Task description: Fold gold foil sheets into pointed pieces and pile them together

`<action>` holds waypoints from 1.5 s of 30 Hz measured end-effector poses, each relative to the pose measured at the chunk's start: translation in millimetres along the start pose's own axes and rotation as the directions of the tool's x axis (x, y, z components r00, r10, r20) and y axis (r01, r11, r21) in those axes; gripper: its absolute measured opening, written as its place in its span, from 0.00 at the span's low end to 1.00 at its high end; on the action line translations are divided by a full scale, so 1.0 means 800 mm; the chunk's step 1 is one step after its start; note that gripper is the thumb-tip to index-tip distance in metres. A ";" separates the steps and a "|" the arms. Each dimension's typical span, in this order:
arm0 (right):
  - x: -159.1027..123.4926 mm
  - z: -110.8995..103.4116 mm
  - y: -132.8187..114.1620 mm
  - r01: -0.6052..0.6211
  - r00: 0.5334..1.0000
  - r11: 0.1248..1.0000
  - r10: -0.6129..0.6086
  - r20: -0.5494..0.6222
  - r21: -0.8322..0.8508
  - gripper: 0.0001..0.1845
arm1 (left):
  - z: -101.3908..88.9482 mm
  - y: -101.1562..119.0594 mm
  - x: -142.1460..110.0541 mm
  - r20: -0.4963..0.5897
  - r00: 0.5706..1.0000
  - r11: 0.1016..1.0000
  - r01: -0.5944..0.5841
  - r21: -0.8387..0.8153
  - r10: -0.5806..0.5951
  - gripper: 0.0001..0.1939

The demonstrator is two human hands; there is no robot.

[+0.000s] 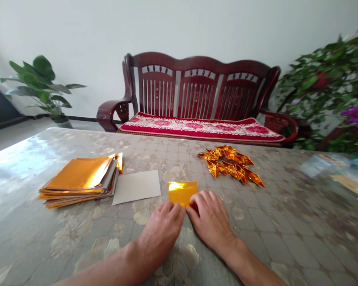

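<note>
A small sheet of gold foil paper [182, 192] lies on the table in front of me, its shiny face up. My left hand [164, 222] has its curled fingers on the near left edge of the sheet. At the near right edge, my right hand [209, 212] pinches the paper between thumb and fingers. The fingers hide the near edge, so any fold there cannot be made out. Left of the sheet rests a pale grey paper [137, 186], next to a thick stack of gold foil sheets [80, 172]. Several folded gold foil pieces [231, 163] sit in a cluster beyond my right hand.
The table [271, 222] has a patterned cover. Clear plastic bags [325, 163] and a tan cardboard piece [347, 183] lie at its right edge. A dark red wooden bench [197, 91] stands behind it, with potted plants [43, 85] on both sides.
</note>
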State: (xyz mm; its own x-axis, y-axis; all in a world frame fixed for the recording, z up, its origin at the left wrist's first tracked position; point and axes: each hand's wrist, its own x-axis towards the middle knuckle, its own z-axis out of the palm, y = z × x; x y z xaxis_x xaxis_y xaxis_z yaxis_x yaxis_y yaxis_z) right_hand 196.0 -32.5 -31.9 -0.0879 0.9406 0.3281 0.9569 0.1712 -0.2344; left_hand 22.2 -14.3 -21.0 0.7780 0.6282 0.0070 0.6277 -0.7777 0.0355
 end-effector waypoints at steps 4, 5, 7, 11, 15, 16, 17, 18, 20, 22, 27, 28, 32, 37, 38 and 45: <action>0.001 0.000 0.003 -0.060 0.998 0.998 0.060 0.002 -0.012 0.07 | -0.003 0.002 -0.001 -0.010 1.000 0.998 -0.006 0.064 0.006 0.11; 0.001 0.000 0.005 -0.074 0.997 0.997 0.074 0.008 -0.014 0.07 | -0.003 0.003 -0.002 -0.018 1.000 0.996 -0.004 0.085 0.006 0.10; 0.001 -0.002 0.009 -0.101 0.995 0.995 0.101 0.025 -0.017 0.06 | -0.002 0.004 -0.006 -0.042 0.999 0.990 0.004 0.139 0.002 0.09; -0.001 -0.005 0.018 -0.124 0.991 0.992 0.125 0.043 -0.022 0.05 | 0.009 0.004 -0.017 -0.078 0.997 0.965 0.035 0.260 -0.015 0.07; -0.003 -0.006 0.028 -0.127 0.991 0.991 0.128 0.032 -0.030 0.04 | 0.022 0.001 -0.026 -0.080 0.997 0.941 0.037 0.337 -0.011 0.08; -0.004 -0.006 0.030 -0.128 0.991 0.991 0.129 0.028 -0.029 0.04 | 0.025 0.000 -0.027 -0.080 0.997 0.937 0.045 0.346 -0.018 0.08; -0.004 -0.006 0.032 -0.128 0.991 0.991 0.129 0.022 -0.026 0.04 | 0.026 -0.001 -0.028 -0.079 0.996 0.935 0.054 0.351 -0.027 0.08; -0.005 -0.005 0.034 -0.127 0.992 0.992 0.127 0.016 -0.020 0.04 | 0.026 -0.002 -0.028 -0.076 0.996 0.934 0.060 0.351 -0.035 0.09; -0.006 -0.005 0.036 -0.119 0.993 0.993 0.119 -0.006 0.000 0.04 | 0.025 -0.002 -0.028 -0.063 0.997 0.937 0.066 0.344 -0.047 0.09; -0.007 -0.005 0.038 -0.089 0.996 0.995 0.090 -0.028 0.037 0.04 | 0.020 -0.002 -0.027 -0.054 0.997 0.943 0.071 0.326 -0.056 0.10; -0.009 -0.008 0.035 0.050 0.997 0.992 -0.043 -0.059 0.115 0.07 | 0.007 -0.005 -0.025 -0.090 0.994 0.973 0.087 0.212 -0.069 0.10; -0.009 -0.008 0.034 0.059 0.997 0.992 -0.052 -0.062 0.116 0.07 | 0.006 -0.006 -0.024 -0.092 0.993 0.978 0.087 0.189 -0.071 0.09; -0.009 -0.010 0.032 0.079 0.996 0.991 -0.074 -0.053 0.107 0.10 | 0.002 -0.014 -0.016 -0.074 0.995 0.988 0.078 0.136 -0.069 0.07; -0.007 -0.011 0.031 0.143 0.990 0.988 -0.143 0.004 0.056 0.07 | -0.002 -0.018 -0.001 -0.089 0.993 0.990 0.091 0.107 -0.081 0.04; -0.007 -0.011 0.031 0.150 0.989 0.988 -0.151 0.005 0.044 0.06 | -0.002 -0.018 0.002 -0.092 0.992 0.990 0.091 0.109 -0.081 0.04; -0.001 -0.004 0.035 0.147 0.988 0.988 -0.145 -0.048 0.042 0.05 | -0.008 -0.018 0.004 -0.046 0.997 0.988 0.068 0.138 -0.062 0.06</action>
State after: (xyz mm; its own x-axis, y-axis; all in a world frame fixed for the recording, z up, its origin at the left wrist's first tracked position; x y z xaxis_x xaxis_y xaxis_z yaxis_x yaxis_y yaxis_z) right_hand 223.9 -29.1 -36.0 -0.2126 0.8905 0.4023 0.9212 0.3200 -0.2214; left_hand 15.3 -0.7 -15.4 0.7352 0.6759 0.0512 0.6771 -0.7288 -0.1022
